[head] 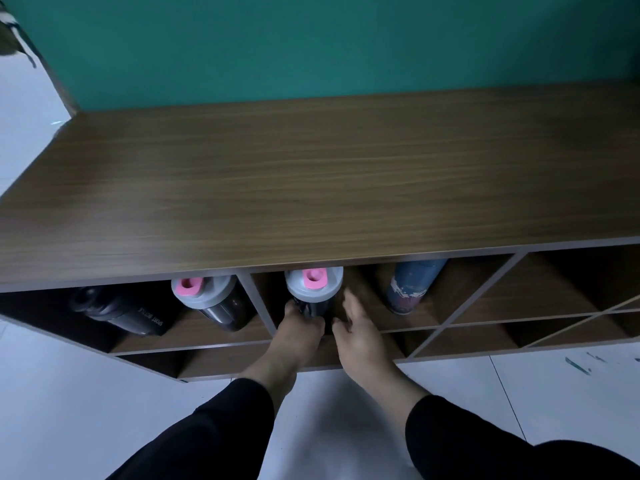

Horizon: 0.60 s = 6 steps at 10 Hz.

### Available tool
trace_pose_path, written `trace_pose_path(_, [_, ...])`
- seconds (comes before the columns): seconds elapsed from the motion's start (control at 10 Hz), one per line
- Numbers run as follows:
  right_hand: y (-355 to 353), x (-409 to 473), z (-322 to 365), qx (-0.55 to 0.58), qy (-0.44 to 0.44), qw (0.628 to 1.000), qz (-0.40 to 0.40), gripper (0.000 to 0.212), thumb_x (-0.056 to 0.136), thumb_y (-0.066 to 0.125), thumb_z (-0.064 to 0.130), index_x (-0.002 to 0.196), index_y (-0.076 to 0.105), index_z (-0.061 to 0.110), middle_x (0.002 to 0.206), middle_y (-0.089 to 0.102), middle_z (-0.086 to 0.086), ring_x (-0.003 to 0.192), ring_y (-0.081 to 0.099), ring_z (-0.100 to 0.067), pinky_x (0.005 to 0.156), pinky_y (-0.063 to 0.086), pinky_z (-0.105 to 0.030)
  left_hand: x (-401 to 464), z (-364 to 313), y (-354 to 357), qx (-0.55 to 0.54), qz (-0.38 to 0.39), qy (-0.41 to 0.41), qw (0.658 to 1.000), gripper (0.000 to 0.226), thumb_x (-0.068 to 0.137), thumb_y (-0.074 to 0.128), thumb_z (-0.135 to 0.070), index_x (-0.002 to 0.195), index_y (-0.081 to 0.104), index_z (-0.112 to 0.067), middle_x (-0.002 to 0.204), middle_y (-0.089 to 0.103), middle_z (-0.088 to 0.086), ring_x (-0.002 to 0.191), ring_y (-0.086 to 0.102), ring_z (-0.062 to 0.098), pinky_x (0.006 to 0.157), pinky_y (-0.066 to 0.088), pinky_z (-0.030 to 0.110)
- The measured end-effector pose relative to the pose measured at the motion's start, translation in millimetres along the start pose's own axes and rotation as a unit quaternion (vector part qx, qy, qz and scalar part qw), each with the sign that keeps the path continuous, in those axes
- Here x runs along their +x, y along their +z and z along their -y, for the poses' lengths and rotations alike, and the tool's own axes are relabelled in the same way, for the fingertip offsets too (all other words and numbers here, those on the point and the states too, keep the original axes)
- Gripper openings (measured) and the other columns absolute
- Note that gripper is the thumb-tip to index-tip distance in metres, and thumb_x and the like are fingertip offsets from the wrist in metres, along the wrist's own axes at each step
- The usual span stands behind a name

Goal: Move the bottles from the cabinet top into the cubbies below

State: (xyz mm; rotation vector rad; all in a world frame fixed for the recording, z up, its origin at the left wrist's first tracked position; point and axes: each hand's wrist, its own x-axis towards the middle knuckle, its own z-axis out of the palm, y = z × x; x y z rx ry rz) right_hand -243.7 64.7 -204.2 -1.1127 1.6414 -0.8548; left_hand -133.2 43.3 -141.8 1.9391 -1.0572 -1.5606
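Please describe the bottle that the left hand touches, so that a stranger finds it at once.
Under the wooden cabinet top, look in the middle cubby. The shaker bottle stands there with a grey lid and pink cap; unlike its twin further left, the left hand grips its dark base.

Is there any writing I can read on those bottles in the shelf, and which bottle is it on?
"SPORT BOTTLE": white print on the black bottle lying in the left cubby, seen upside down.
Blue bottle: a patterned label, too blurred to read.
Two pink-capped shakers: no writing visible.
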Motion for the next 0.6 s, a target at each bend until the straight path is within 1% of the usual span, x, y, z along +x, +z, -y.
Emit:
trace_pose_path(0.1, [3,6,6,0.026,-0.017,0.999,0.021,0.063,0.092,0.044,0.007,0.152,0.037,0.025,0.156,0.047,0.004,0.144,0.041,-0.005,0.121,0.033,-0.037,0,2,-2,-0.003,0.015,0.010,1.000,0.052,0.090,0.055,-0.010,0.139,0.041,-0.017,0.114,0.065,0.001,0.095,0.062,0.013,0.100,0.053,0.043])
trace_pose_path(0.2, [3,7,6,0.049,-0.024,0.998,0.023,0.060,0.092,0.043,0.004,0.149,0.041,0.023,0.154,0.049,0.003,0.141,0.042,-0.002,0.120,0.032,-0.029,4,5,-3,-0.006,0.020,0.012,1.000,0.050,0.090,0.056,-0.012,0.138,0.042,-0.019,0.113,0.066,0.000,0.095,0.061,0.010,0.099,0.053,0.042])
trace_pose_path(0.3, [4,10,7,0.048,-0.019,0.998,0.027,0.065,0.088,0.042,0.011,0.151,0.038,0.024,0.155,0.049,0.004,0.142,0.043,-0.003,0.121,0.032,-0.033,5,4,-3,-0.012,0.023,0.009,1.000,0.049,0.090,0.055,-0.011,0.137,0.043,-0.018,0.116,0.066,0.003,0.099,0.061,0.016,0.102,0.051,0.042])
trace_pose_path(0.4, [4,6,5,0.024,-0.007,0.999,0.026,0.067,0.094,0.044,0.006,0.157,0.030,0.027,0.156,0.046,0.005,0.139,0.041,-0.001,0.117,0.030,-0.025,7,5,-2,0.025,0.008,-0.002,1.000,0.048,0.090,0.056,-0.016,0.136,0.043,-0.016,0.118,0.067,0.008,0.106,0.063,0.026,0.102,0.052,0.046])
trace_pose_path(0.5, [3,-8,12,0.020,0.045,0.999,-0.011,0.060,0.103,0.045,0.014,0.159,0.025,0.020,0.162,0.037,-0.003,0.148,0.036,-0.016,0.116,0.028,-0.025,12,10,-1,0.000,-0.007,-0.034,0.999,0.041,0.094,0.052,-0.020,0.132,0.046,-0.007,0.117,0.067,0.014,0.105,0.065,0.033,0.099,0.054,0.048])
trace_pose_path(0.6, [8,-39,24,0.081,0.119,0.989,-0.025,0.048,0.107,0.042,0.032,0.153,0.040,0.020,0.150,0.053,-0.007,0.137,0.051,-0.025,0.104,0.038,-0.026,3,27,10,-0.039,0.013,-0.048,0.998,0.046,0.094,0.051,-0.040,0.126,0.060,-0.009,0.115,0.072,0.015,0.107,0.067,0.033,0.102,0.052,0.046])
